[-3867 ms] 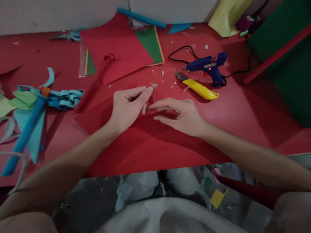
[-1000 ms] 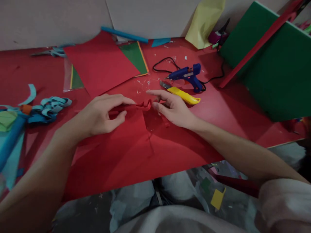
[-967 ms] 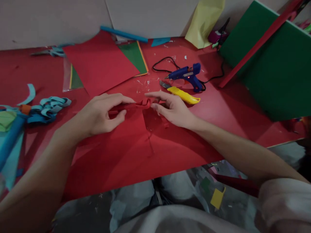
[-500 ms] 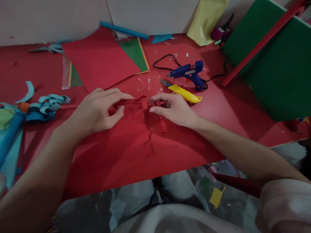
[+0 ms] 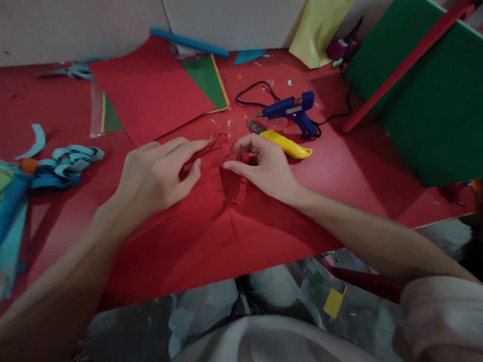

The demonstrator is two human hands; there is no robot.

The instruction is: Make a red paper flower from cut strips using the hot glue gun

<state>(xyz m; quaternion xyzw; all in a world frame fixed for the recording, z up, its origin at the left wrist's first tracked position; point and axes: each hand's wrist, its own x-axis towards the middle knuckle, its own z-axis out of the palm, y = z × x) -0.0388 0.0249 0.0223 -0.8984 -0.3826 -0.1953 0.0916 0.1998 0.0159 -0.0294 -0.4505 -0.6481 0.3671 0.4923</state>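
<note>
My left hand [image 5: 158, 173] and my right hand [image 5: 262, 166] meet over a large red paper sheet [image 5: 211, 231] on the red table [image 5: 358, 166]. Between their fingertips is a thin red paper strip [image 5: 221, 146], bent into small folds. The left index finger and thumb pinch its left part. The right hand's curled fingers pinch its right end, and a loose strip end [image 5: 241, 188] hangs down under that hand. A yellow utility knife [image 5: 285, 143] lies just right of my right hand, with a blue glue gun [image 5: 292, 110] behind it.
Red and green paper sheets [image 5: 158, 90] lie at the back. A light blue paper chain [image 5: 68, 161] and a blue paper roll [image 5: 11, 211] sit at the left. A green board [image 5: 422, 95] with a red strip leans at the right. Yellow paper [image 5: 320, 27] stands at the back.
Both hands have shifted slightly up the table with the strip. The right fingers have curled in from stretched out to a pinch, and the strip's loose end has dropped under the right hand.
</note>
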